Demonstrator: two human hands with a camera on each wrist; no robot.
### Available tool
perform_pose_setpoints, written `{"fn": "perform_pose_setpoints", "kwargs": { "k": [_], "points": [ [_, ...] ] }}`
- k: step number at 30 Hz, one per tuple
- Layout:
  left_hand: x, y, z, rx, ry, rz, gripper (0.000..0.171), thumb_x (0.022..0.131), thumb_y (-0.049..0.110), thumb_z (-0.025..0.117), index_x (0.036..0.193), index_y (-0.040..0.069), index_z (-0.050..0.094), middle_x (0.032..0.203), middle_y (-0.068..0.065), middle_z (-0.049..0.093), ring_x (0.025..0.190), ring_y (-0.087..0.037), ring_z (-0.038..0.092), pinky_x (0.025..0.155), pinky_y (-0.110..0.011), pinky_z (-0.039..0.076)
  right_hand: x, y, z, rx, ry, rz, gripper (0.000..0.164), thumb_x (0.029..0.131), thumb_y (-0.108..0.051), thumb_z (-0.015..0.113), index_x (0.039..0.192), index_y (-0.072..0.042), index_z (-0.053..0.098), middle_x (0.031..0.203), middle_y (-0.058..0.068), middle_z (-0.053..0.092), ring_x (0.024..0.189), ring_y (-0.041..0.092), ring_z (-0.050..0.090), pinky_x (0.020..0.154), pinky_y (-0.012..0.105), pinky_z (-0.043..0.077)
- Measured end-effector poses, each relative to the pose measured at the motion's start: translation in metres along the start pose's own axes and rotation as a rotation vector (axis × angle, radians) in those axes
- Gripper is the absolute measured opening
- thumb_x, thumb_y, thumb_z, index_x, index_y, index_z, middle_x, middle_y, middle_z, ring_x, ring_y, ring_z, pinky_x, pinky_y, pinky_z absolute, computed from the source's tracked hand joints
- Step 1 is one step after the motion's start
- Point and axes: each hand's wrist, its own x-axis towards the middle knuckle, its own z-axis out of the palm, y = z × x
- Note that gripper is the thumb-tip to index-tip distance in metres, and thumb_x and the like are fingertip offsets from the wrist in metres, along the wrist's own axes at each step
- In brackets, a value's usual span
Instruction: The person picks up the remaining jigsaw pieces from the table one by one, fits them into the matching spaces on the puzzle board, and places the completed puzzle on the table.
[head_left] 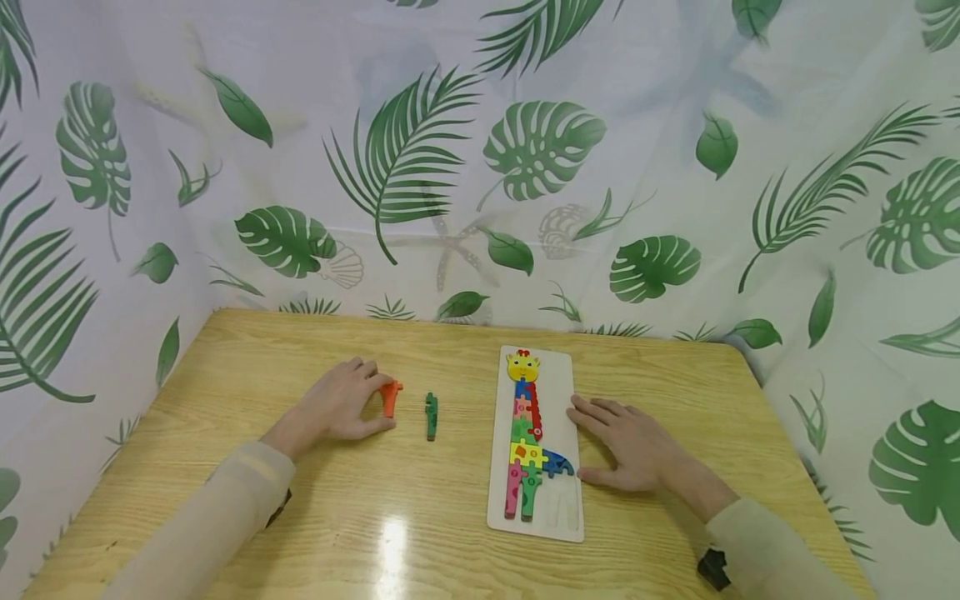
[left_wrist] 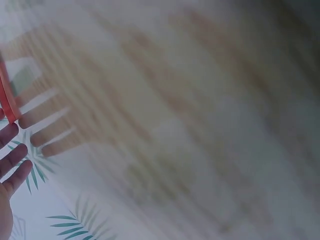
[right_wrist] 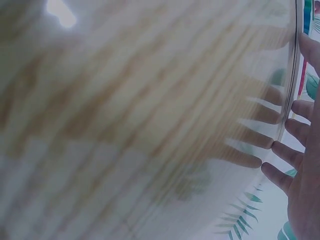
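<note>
My left hand (head_left: 347, 402) is low over the table at the left, thumb and index finger at the two ends of an orange puzzle piece (head_left: 390, 400). In the left wrist view that orange piece (left_wrist: 7, 95) shows at the left edge by the fingertips. A dark green puzzle piece (head_left: 431, 417) lies just right of it. The white puzzle board (head_left: 555, 383) bears a giraffe of coloured pieces with a yellow head (head_left: 522, 367); pale leg-shaped recesses show at its lower right. Fingers spread, my right hand (head_left: 626, 442) rests along the board's right edge.
The wooden table (head_left: 300, 517) has a glossy top that mirrors the hands in both wrist views. Behind and beside it hangs a white leaf-patterned cloth (head_left: 450, 167). A dark wrist strap (head_left: 712, 568) shows under the right sleeve.
</note>
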Motion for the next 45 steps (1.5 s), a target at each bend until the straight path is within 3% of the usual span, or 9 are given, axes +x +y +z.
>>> {"fn": "perform_pose_setpoints", "kwargs": {
  "k": [11, 21, 45],
  "points": [
    [-0.0014, -0.0055, -0.0013, 0.002, -0.005, -0.053, 0.077, 0.087, 0.075, 0.066, 0.132, 0.012, 0.068, 0.121, -0.011, 0.065, 0.110, -0.030, 0.060, 0.095, -0.051, 0.055, 0.0008, 0.0005, 0.0010, -0.001, -0.013, 0.010, 0.095, 0.091, -0.083, 0.051, 0.164, -0.024, 0.040, 0.173, 0.001, 0.037, 0.154, 0.036, 0.044, 0.118, 0.064, 0.043],
    [-0.0005, -0.0039, -0.0030, 0.016, -0.002, -0.051, 0.075, 0.087, 0.075, 0.066, 0.128, 0.012, 0.070, 0.116, -0.008, 0.062, 0.101, -0.026, 0.056, 0.085, -0.044, 0.053, 0.0005, -0.0006, 0.0009, 0.011, -0.007, 0.009, 0.094, 0.091, -0.083, 0.051, 0.164, -0.025, 0.040, 0.172, 0.001, 0.038, 0.153, 0.037, 0.044, 0.118, 0.064, 0.043],
    [0.0015, 0.0006, -0.0011, 0.038, 0.028, -0.049, 0.076, 0.085, 0.077, 0.065, 0.124, 0.012, 0.071, 0.122, -0.010, 0.066, 0.110, -0.030, 0.060, 0.093, -0.050, 0.054, -0.0002, 0.0000, -0.0015, 0.020, -0.004, 0.003, 0.094, 0.090, -0.080, 0.056, 0.163, -0.022, 0.041, 0.172, 0.002, 0.038, 0.153, 0.036, 0.044, 0.118, 0.063, 0.043]
  ]
}}
